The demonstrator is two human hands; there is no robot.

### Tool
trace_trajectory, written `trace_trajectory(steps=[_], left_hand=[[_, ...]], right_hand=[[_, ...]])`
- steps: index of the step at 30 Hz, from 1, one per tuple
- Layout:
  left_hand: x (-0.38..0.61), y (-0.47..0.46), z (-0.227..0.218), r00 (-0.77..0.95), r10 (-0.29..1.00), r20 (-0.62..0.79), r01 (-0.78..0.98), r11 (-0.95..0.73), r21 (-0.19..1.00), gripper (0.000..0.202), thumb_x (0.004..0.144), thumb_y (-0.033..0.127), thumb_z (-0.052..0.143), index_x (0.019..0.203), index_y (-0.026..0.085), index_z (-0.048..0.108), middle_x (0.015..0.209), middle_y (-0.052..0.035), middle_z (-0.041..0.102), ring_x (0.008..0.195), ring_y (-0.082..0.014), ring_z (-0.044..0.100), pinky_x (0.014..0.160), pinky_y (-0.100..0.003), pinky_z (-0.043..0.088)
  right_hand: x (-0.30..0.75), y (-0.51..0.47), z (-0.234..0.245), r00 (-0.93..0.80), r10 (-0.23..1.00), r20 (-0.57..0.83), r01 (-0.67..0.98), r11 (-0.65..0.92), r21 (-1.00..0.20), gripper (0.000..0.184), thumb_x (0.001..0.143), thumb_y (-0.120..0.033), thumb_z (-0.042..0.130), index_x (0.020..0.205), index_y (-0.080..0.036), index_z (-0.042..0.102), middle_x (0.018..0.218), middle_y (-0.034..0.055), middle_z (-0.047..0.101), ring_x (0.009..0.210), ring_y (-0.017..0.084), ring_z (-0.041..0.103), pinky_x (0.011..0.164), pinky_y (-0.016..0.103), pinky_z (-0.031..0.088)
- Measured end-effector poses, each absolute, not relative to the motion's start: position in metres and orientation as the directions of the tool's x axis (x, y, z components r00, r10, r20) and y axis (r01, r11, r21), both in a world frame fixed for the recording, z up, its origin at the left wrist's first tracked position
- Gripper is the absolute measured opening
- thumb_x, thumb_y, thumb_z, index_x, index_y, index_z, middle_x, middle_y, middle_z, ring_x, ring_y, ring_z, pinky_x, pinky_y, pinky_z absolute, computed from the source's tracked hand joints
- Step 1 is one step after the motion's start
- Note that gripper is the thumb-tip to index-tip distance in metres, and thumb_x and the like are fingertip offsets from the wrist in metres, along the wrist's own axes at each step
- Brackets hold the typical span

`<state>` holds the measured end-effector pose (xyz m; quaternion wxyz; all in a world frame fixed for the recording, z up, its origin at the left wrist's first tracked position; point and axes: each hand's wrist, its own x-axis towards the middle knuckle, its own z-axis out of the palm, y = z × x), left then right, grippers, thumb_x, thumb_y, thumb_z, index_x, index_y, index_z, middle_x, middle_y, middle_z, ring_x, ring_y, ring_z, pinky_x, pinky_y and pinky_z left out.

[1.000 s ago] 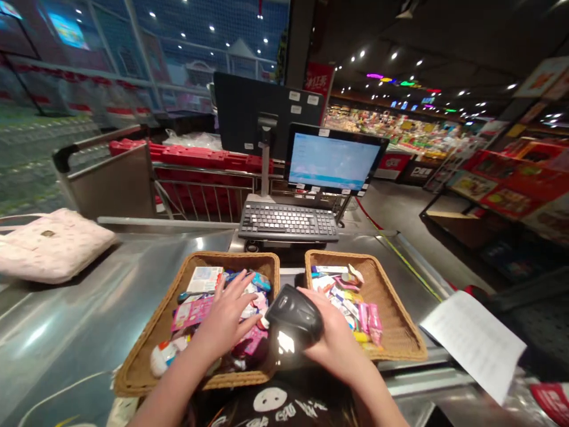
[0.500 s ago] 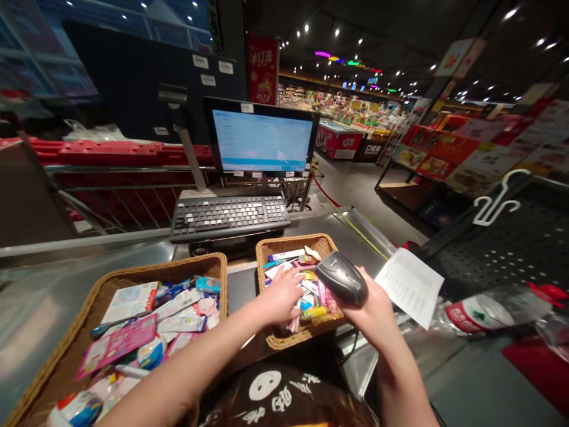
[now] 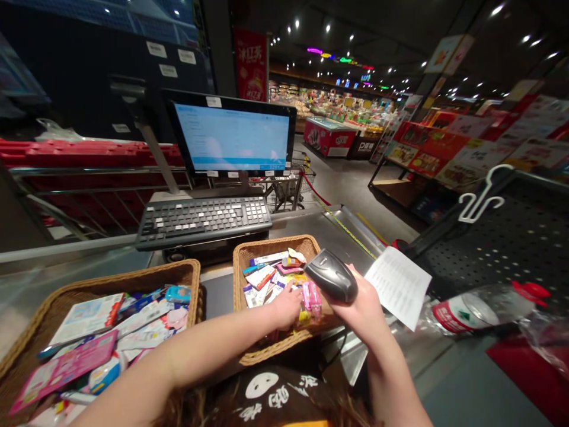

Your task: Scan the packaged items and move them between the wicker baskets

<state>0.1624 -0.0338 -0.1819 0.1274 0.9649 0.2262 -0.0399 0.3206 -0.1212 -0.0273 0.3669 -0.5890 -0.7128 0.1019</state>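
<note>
My right hand (image 3: 358, 299) grips a dark grey handheld barcode scanner (image 3: 331, 276) above the right edge of the smaller wicker basket (image 3: 253, 359). Inside that basket, my left hand (image 3: 288, 305) rests low over the small goods with its fingers slightly apart, nearest to a pink wrapped packet (image 3: 312, 301); the fingertips are partly hidden. White and blue slim packages (image 3: 261, 276) lie jumbled beside it. To the left stands a larger wicker basket (image 3: 195, 290) holding similar goods, among them a flat pink package (image 3: 66, 367).
Behind the baskets are a black keyboard (image 3: 204, 219) and a lit monitor (image 3: 233, 139). On the right lie a printed paper sheet (image 3: 398, 284), a clear bottle (image 3: 484, 308) with a red cap, and a white hanger (image 3: 482, 198) on a black perforated panel.
My left hand has drawn in slightly among the goods, uncovering packages behind it. My right hand still holds the scanner. The view has shifted, so the baskets and monitor appear further left.
</note>
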Motion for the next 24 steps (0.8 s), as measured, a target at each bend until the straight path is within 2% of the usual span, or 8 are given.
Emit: trace_trajectory(steps=[3, 5, 7, 10, 13, 16, 19, 24], left_hand=[[0.159, -0.018, -0.187, 0.879, 0.453, -0.148, 0.465, -0.884, 0.057, 0.002, 0.069, 0.014, 0.07, 0.069, 0.015, 0.068, 0.093, -0.0103, 0.071, 0.108, -0.0291, 0.057, 0.111, -0.053, 0.027], [0.154, -0.008, -0.188, 0.854, 0.497, -0.153, 0.505, -0.863, 0.021, 0.007, 0.07, 0.013, 0.068, 0.064, 0.015, 0.067, 0.08, -0.0094, 0.071, 0.093, -0.0268, 0.061, 0.108, -0.054, 0.03], [0.148, -0.004, -0.187, 0.86, 0.49, -0.141, 0.497, -0.868, 0.014, 0.008, 0.071, 0.012, 0.066, 0.064, 0.015, 0.066, 0.077, -0.0092, 0.07, 0.087, -0.0259, 0.062, 0.107, -0.057, 0.03], [0.141, -0.008, -0.181, 0.9, 0.428, -0.08, 0.43, -0.903, 0.01, 0.008, 0.077, 0.015, 0.061, 0.077, 0.016, 0.069, 0.093, -0.0098, 0.07, 0.102, -0.0281, 0.057, 0.109, -0.059, 0.024], [0.139, -0.014, -0.174, 0.944, 0.327, 0.033, 0.327, -0.945, 0.004, 0.015, 0.084, 0.016, 0.055, 0.089, 0.018, 0.069, 0.105, -0.0081, 0.068, 0.113, -0.0257, 0.052, 0.113, -0.055, 0.019], [0.141, -0.013, -0.171, 0.961, 0.254, 0.109, 0.256, -0.967, -0.002, 0.018, 0.087, 0.016, 0.052, 0.083, 0.018, 0.07, 0.094, -0.0066, 0.069, 0.108, -0.0239, 0.054, 0.114, -0.051, 0.02], [0.142, -0.007, -0.172, 0.962, 0.255, 0.096, 0.255, -0.967, 0.011, 0.018, 0.084, 0.015, 0.056, 0.075, 0.018, 0.071, 0.087, -0.0067, 0.07, 0.105, -0.0258, 0.055, 0.114, -0.055, 0.019], [0.141, 0.0, -0.166, 0.94, 0.323, 0.112, 0.32, -0.946, 0.046, 0.014, 0.079, 0.015, 0.059, 0.074, 0.02, 0.071, 0.103, -0.0069, 0.07, 0.118, -0.0292, 0.052, 0.115, -0.059, 0.007]], right_hand=[[0.325, -0.119, -0.028, -0.029, 0.916, 0.401, 0.757, 0.282, -0.59, 0.034, 0.077, -0.031, 0.064, 0.109, -0.021, 0.066, 0.108, 0.01, 0.069, 0.105, 0.03, 0.063, 0.11, 0.058, 0.031], [0.327, -0.118, -0.028, -0.036, 0.917, 0.398, 0.757, 0.285, -0.588, 0.033, 0.077, -0.032, 0.063, 0.109, -0.021, 0.066, 0.107, 0.0098, 0.069, 0.104, 0.03, 0.064, 0.111, 0.059, 0.031], [0.328, -0.117, -0.027, -0.047, 0.917, 0.396, 0.758, 0.291, -0.584, 0.033, 0.078, -0.033, 0.063, 0.109, -0.021, 0.066, 0.106, 0.0098, 0.07, 0.103, 0.029, 0.064, 0.111, 0.059, 0.03], [0.327, -0.115, -0.026, -0.06, 0.919, 0.39, 0.751, 0.299, -0.589, 0.034, 0.079, -0.033, 0.062, 0.111, -0.021, 0.065, 0.105, 0.0097, 0.07, 0.102, 0.029, 0.064, 0.11, 0.059, 0.031], [0.326, -0.113, -0.025, -0.064, 0.915, 0.398, 0.742, 0.31, -0.594, 0.034, 0.079, -0.032, 0.062, 0.111, -0.021, 0.064, 0.105, 0.0094, 0.07, 0.102, 0.028, 0.064, 0.111, 0.058, 0.03], [0.325, -0.113, -0.027, -0.07, 0.911, 0.405, 0.741, 0.32, -0.591, 0.034, 0.079, -0.03, 0.062, 0.112, -0.021, 0.064, 0.106, 0.0089, 0.07, 0.102, 0.028, 0.064, 0.112, 0.057, 0.029], [0.327, -0.115, -0.028, -0.071, 0.912, 0.405, 0.746, 0.318, -0.585, 0.035, 0.079, -0.031, 0.062, 0.112, -0.021, 0.064, 0.106, 0.0092, 0.07, 0.101, 0.028, 0.064, 0.112, 0.058, 0.029], [0.328, -0.117, -0.029, -0.064, 0.916, 0.397, 0.757, 0.304, -0.578, 0.034, 0.081, -0.033, 0.062, 0.112, -0.02, 0.064, 0.107, 0.0102, 0.069, 0.1, 0.028, 0.064, 0.11, 0.058, 0.031]])
